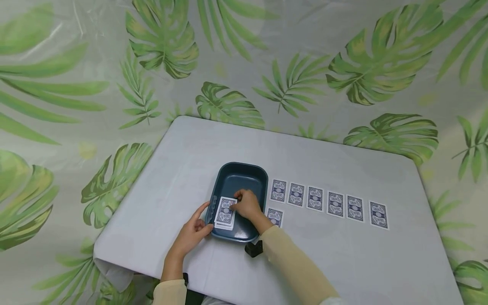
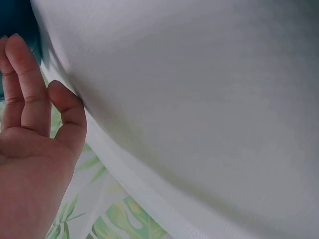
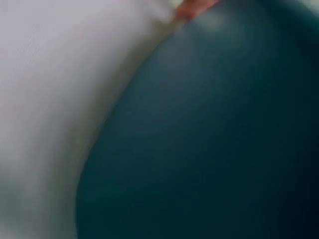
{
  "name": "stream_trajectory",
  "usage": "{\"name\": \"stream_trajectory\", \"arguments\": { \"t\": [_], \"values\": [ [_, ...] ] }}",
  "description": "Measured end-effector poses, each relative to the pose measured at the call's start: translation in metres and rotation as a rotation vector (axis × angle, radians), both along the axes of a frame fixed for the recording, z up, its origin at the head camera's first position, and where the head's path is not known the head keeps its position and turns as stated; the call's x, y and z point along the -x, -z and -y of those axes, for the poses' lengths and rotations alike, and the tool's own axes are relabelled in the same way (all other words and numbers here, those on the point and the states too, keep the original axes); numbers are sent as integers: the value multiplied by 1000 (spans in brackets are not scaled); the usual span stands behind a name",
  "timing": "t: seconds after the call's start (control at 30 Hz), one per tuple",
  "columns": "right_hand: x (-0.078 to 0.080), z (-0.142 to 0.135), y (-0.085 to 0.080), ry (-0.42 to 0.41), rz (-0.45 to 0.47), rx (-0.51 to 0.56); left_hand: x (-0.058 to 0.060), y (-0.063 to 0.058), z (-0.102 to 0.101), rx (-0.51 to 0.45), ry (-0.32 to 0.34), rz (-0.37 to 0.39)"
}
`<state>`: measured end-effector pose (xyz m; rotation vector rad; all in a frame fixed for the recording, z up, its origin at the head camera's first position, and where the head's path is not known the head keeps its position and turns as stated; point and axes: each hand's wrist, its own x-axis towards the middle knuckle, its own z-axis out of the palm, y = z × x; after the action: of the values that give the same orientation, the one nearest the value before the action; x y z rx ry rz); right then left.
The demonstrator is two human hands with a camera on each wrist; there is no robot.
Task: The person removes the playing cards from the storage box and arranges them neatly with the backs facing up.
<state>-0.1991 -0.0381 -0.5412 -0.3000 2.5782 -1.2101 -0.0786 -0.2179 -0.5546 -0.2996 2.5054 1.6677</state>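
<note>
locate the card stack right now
In the head view, the card stack lies lower left in the blue tray, between the left hand and right hand.

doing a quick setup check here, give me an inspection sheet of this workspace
Surface: table with a white cover
Job's things: dark blue tray holding a card pile; row of six face-down cards to its right; single card nearer the person, partly hidden by the right arm
Clutter: small dark object by the right arm, unclear what
Left grip: at the tray's near-left edge
Right grip: at the pile's right side, pinch unclear
Cables: nothing seen
Surroundings: leaf-print sheeting
</note>
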Motion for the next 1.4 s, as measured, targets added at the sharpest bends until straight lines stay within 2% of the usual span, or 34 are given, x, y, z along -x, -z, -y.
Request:
{"name": "stream_trajectory", "arguments": {
  "t": [0.07,0.23,0.27,0.47,0.53,0.77,0.8,0.93,1.1,1.4],
  "values": [
    [0,0,2,-6,0,-46,0,-4,-2,3,-4,-2],
    [0,0,4,-4,-4,-95,-3,-32,-10,-2,-5,-8],
    [0,0,4,-5,-4,-100,-3,-35,-11,3,-3,-11],
    [1,0,5,0,-4,-107,-3,-35,-11,6,8,-12],
    [1,-1,5,0,-18,-104,-4,-41,-12,-5,17,-12],
    [1,-3,3,17,-57,-45,4,-5,-4,18,5,4],
    [0,-3,2,24,-55,-33,4,-3,-3,18,6,1],
    [1,-4,-1,55,-50,39,5,-1,-1,0,20,-15],
    [2,-6,-4,95,11,152,5,-3,-1,-8,30,-21],
    [-2,-11,-16,91,2,219,0,-2,0,-18,9,-8]
  ]
}}
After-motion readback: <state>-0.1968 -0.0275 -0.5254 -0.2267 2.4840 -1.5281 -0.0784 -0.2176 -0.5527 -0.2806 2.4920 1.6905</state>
